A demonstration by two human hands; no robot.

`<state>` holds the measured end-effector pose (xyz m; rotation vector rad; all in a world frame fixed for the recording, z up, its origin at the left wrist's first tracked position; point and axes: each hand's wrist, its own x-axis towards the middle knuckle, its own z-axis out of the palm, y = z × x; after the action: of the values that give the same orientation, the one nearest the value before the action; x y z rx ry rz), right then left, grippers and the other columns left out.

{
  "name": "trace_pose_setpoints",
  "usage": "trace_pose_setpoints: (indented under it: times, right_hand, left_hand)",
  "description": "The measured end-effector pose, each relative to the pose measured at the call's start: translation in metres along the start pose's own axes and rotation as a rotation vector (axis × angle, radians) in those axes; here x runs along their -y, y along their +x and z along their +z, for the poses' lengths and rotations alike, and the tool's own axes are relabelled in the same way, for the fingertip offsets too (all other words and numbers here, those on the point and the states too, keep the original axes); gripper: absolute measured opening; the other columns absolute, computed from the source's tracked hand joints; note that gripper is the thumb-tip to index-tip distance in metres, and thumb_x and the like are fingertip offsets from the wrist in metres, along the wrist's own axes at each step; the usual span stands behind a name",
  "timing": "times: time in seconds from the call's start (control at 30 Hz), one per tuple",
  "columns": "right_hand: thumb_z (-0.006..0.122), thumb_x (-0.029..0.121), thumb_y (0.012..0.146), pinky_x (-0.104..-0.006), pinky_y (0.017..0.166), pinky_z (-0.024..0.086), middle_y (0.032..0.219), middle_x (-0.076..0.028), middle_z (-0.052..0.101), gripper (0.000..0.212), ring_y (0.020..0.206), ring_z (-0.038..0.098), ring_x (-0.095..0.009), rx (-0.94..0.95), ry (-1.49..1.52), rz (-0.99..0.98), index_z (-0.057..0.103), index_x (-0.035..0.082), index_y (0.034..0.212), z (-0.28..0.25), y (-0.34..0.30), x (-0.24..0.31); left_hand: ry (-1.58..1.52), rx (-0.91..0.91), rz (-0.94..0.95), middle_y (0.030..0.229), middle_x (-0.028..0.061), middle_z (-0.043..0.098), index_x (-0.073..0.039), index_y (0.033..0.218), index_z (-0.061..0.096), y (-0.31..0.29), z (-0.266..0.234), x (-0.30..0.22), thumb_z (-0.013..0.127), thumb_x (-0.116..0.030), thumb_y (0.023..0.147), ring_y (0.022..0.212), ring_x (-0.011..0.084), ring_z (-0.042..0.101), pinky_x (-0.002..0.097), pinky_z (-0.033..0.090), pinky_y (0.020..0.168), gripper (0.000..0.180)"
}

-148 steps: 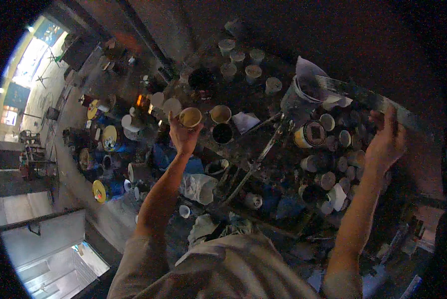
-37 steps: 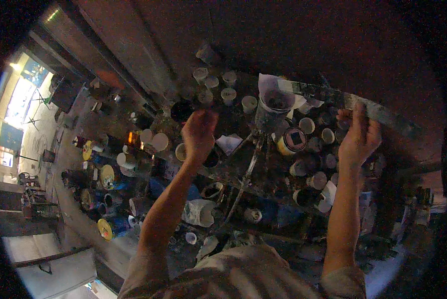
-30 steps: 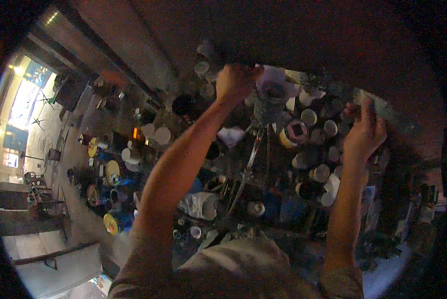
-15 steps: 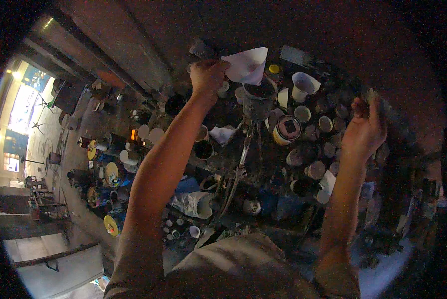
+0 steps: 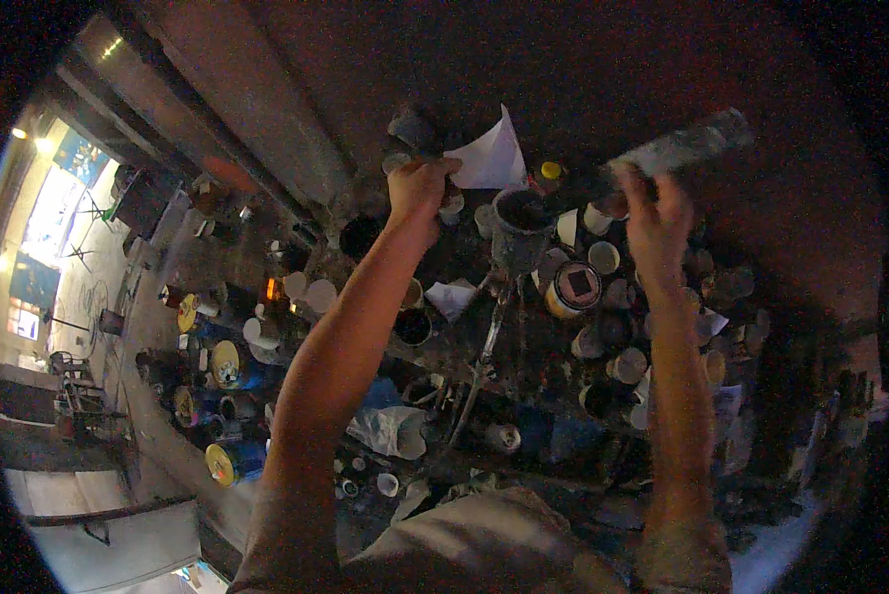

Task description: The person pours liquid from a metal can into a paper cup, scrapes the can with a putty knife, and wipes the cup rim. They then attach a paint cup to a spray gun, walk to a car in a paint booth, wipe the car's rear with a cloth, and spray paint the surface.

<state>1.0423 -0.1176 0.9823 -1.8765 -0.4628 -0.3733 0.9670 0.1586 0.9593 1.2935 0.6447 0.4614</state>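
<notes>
My left hand (image 5: 419, 193) pinches the edge of a white paper cone (image 5: 492, 158) between thumb and fingers. The paper stands just behind a dark, stained pot (image 5: 520, 243) and partly over its far left rim. The pot's inside looks dark. Raised at the right, my right hand (image 5: 657, 218) has its fingers closed at the near end of a long, greyish, see-through bottle-like thing (image 5: 687, 144). It lies slantwise, its far end up to the right. Its exact kind is too dim to tell.
A tin with a dark square on its lid (image 5: 575, 287) stands right of the pot, among several pale cups (image 5: 604, 259). A yellow cap (image 5: 551, 170) shows behind. Crumpled plastic (image 5: 390, 431) lies nearer me. Drums with yellow lids (image 5: 224, 364) stand at the left.
My right hand has moved left, toward the pot, and the see-through thing now lies slantwise above it. The paper cone has turned so its tip points up.
</notes>
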Motion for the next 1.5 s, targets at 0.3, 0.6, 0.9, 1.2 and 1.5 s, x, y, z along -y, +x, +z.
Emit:
trace_pose_setpoints:
  times: [0.3,0.6,0.9,1.2,1.5]
  right_hand:
    - [0.074,0.020,0.094,-0.0431,0.063,0.050,0.081,-0.018,0.070,0.023,0.068,0.068,-0.029,0.243,-0.375,-0.325,0.067,-0.001,0.102,0.060,0.029,-0.003]
    - [0.065,0.037,0.100,-0.0378,0.059,0.051,0.074,-0.011,0.069,0.035,0.062,0.067,-0.020,0.309,-0.152,-0.073,0.068,0.002,0.103,0.058,0.041,-0.004]
    - [0.066,0.032,0.101,-0.0296,0.053,0.047,0.071,-0.005,0.066,0.030,0.060,0.063,-0.011,0.356,-0.080,0.091,0.068,0.003,0.096,0.057,0.044,0.003]
    - [0.068,0.039,0.098,-0.0349,0.059,0.054,0.082,-0.011,0.072,0.035,0.064,0.070,-0.018,0.428,-0.216,-0.060,0.069,0.005,0.106,0.063,0.045,0.004]
    - [0.068,0.036,0.098,-0.0289,0.056,0.049,0.075,-0.006,0.068,0.032,0.064,0.065,-0.011,0.386,-0.277,-0.155,0.069,0.004,0.101,0.060,0.043,-0.008]
  left_hand:
    - [-0.109,-0.021,0.008,0.078,0.0048,0.064,-0.003,0.086,0.069,-0.003,-0.037,0.009,0.077,-0.011,0.086,0.067,0.0165,0.061,0.0325,0.046,0.055,0.012]
    - [-0.062,-0.263,-0.079,0.076,0.0023,0.059,-0.004,0.093,0.068,-0.003,-0.201,0.091,0.078,-0.016,0.087,0.063,0.0149,0.054,0.0341,0.045,0.055,0.016]
    - [0.136,-0.413,-0.060,0.066,0.0025,0.057,-0.009,0.068,0.061,-0.043,-0.299,0.208,0.080,-0.016,0.085,0.058,0.0153,0.051,0.0410,0.041,0.056,0.027]
    - [0.278,-0.604,-0.281,0.079,0.0080,0.068,-0.004,0.081,0.069,-0.049,-0.286,0.216,0.079,-0.042,0.089,0.068,0.0211,0.065,0.0413,0.051,0.064,0.040]
    - [0.122,-0.470,-0.046,0.114,0.0123,0.071,0.000,0.116,0.068,-0.154,-0.315,0.305,0.077,-0.033,0.093,0.104,0.0216,0.067,0.0402,0.054,0.087,0.041]
